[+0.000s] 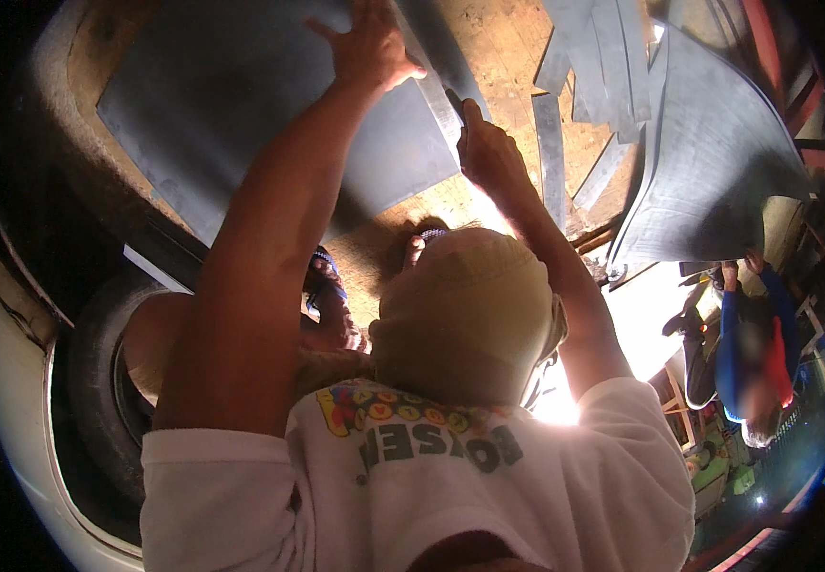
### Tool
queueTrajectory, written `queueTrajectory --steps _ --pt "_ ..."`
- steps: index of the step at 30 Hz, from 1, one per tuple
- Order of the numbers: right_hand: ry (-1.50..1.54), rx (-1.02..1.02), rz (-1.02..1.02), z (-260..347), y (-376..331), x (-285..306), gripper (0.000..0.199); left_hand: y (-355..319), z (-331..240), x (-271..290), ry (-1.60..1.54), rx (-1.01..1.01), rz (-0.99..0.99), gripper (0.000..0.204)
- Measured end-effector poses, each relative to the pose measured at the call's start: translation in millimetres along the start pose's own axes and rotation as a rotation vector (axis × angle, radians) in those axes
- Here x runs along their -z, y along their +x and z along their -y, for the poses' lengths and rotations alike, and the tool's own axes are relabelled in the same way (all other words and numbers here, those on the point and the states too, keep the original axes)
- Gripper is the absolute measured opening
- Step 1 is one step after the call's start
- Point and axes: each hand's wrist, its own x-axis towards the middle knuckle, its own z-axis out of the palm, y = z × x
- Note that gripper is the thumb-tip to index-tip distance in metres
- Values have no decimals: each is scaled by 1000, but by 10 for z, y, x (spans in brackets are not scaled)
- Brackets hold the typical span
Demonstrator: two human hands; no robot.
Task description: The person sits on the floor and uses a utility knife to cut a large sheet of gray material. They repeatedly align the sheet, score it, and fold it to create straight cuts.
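A large dark grey rubber-like sheet point(203, 114) lies flat on a worn wooden board. Along its right edge runs a pale, flat straightedge point(439, 107). My left hand point(371, 48) rests at the sheet's edge, fingers and thumb spread, with the thumb at the straightedge; the frame's top cuts off some fingertips. Beside the straightedge's near end, my right hand point(494, 154) is closed round a slim dark knife point(453, 99), its index finger stretched along it. The blade tip cannot be made out. A narrow dark strip point(446, 43) lies just right of the straightedge.
Several grey offcut strips point(603, 67) lie on the wooden board point(503, 57) at the right. Beyond them a big curved grey sheet point(708, 153) stands propped. Another person point(751, 334) is at its lower edge. A tyre point(98, 381) is at the left.
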Motion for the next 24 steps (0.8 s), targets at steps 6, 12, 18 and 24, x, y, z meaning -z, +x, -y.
queueTrajectory --steps 6,12,18,24 --pt "0 -61 38 17 9 35 30 -186 -185 185 46 -28 212 142" --pt "3 -19 18 -44 14 -20 29 -241 -307 105 56 9 147 130" --pt "31 7 30 7 -35 2 31 -286 -253 -274 201 -13 -125 128" --pt "10 -118 97 -161 -404 -46 32 -219 -409 175 76 32 190 141"
